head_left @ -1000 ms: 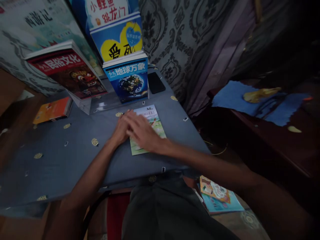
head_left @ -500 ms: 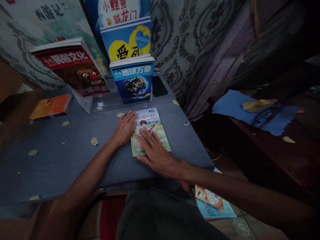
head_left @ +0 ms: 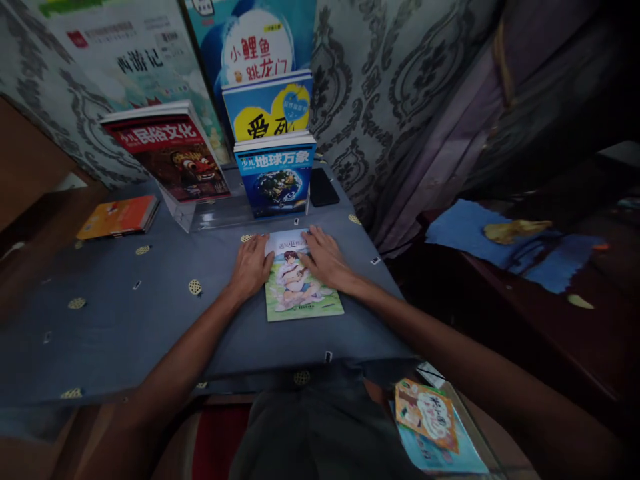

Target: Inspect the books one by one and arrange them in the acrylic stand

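Note:
A thin book [head_left: 300,293] lies closed on the dark cloth-covered table [head_left: 170,333], its cover showing a seated figure with a guitar. My left hand [head_left: 251,267] rests flat at the book's left edge, fingers stretched out. On its upper right side lies my right hand [head_left: 325,257], fingers extended over the cover and hiding part of it. Just beyond the book, a blue book with a globe picture [head_left: 277,180] leans upright on a clear stand [head_left: 220,217].
A red book [head_left: 175,157] stands at the left of the stand. Orange books [head_left: 120,217] lie farther left, and a black phone [head_left: 323,187] lies behind. Right of the table, a blue cloth [head_left: 465,230] bears a yellowish object [head_left: 515,231]. More books [head_left: 427,413] lie below.
My right hand has slid from the middle of the cover up to its upper right, uncovering the picture. My left hand stays at the left edge. The camera view has tilted up slightly.

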Motion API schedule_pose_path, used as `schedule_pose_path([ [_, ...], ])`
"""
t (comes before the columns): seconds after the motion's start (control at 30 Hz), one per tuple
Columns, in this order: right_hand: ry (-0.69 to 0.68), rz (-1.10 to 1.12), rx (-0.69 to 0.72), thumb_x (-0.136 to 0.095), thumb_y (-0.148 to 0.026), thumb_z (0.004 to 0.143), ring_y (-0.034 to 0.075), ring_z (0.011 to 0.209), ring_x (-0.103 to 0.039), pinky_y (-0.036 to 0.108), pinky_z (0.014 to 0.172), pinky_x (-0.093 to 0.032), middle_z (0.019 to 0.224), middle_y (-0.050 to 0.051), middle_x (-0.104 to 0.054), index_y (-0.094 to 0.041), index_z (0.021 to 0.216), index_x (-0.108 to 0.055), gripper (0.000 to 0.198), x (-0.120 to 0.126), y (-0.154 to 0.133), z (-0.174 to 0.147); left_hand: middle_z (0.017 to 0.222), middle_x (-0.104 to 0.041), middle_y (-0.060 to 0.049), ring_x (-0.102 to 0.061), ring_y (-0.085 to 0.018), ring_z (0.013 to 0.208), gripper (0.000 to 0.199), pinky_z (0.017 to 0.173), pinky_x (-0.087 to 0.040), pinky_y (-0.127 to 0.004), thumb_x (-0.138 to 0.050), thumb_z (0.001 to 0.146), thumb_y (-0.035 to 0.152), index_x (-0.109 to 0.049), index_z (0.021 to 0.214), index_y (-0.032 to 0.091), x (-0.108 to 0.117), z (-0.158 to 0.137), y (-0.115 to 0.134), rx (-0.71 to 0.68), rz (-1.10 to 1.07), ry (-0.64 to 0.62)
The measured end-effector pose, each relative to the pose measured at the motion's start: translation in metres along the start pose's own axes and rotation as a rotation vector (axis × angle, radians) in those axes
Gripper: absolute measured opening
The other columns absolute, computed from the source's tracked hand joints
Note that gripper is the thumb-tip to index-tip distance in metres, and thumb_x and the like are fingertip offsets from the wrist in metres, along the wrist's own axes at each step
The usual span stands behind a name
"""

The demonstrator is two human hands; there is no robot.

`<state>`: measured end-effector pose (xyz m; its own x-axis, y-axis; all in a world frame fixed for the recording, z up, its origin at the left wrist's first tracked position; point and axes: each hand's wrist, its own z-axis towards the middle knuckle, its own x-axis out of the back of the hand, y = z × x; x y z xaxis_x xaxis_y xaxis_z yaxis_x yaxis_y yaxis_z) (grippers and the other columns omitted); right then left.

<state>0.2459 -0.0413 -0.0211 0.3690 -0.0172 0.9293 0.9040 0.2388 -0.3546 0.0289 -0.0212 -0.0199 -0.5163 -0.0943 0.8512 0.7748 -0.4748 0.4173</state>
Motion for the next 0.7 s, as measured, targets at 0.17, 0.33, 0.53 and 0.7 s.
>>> schedule_pose_path([
  [0.17, 0.116, 0.008, -0.033, -0.039, -0.037, 0.100, 0.041, 0.151, -0.030, 0.058, 0.119, -0.029, 0.162, 0.023, -0.037, -0.009, 0.150, -0.044, 0.058, -0.014, -0.003, 0.016, 0.138, -0.062, -0.016, -0.058, -0.031, 0.130, 0.047, 0.113, -0.043, -0.052, -0.053, 0.090, 0.026, -0.053, 0.135, 0.016, 0.003, 0.004, -0.006, 0.080, -0.324, 0.027],
  [0.33, 0.220, 0.189, 0.037, -0.039, -0.034, 0.099, 0.036, 0.150, -0.033, 0.060, 0.119, -0.030, 0.159, 0.019, -0.043, -0.015, 0.150, -0.045, 0.055, -0.021, 0.012, 0.013, 0.137, -0.064, -0.013, -0.060, -0.027, 0.129, 0.048, 0.111, -0.046, -0.046, -0.064, 0.080, 0.023, -0.055, 0.127, 0.019, 0.001, 0.009, -0.006, 0.307, -0.893, 0.104],
  [0.53, 0.244, 0.336, 0.033, -0.038, -0.033, 0.099, 0.031, 0.154, -0.027, 0.056, 0.122, -0.029, 0.163, 0.021, -0.034, -0.011, 0.153, -0.038, 0.059, -0.017, 0.019, 0.009, 0.102, -0.077, -0.010, -0.073, -0.029, 0.104, 0.039, 0.091, -0.059, -0.041, -0.080, 0.071, 0.025, -0.063, 0.105, 0.015, -0.004, 0.006, 0.019, 0.646, -1.417, 0.039],
  [0.7, 0.359, 0.568, -0.091, -0.047, -0.052, 0.096, 0.033, 0.150, -0.036, 0.057, 0.121, -0.031, 0.160, 0.021, -0.040, -0.013, 0.156, -0.032, 0.073, -0.013, 0.020, 0.007, 0.092, -0.078, -0.008, -0.075, -0.027, 0.099, 0.029, 0.093, -0.060, -0.041, -0.081, 0.076, 0.024, -0.065, 0.098, 0.015, -0.001, 0.007, 0.028, 0.705, -1.582, 0.056],
])
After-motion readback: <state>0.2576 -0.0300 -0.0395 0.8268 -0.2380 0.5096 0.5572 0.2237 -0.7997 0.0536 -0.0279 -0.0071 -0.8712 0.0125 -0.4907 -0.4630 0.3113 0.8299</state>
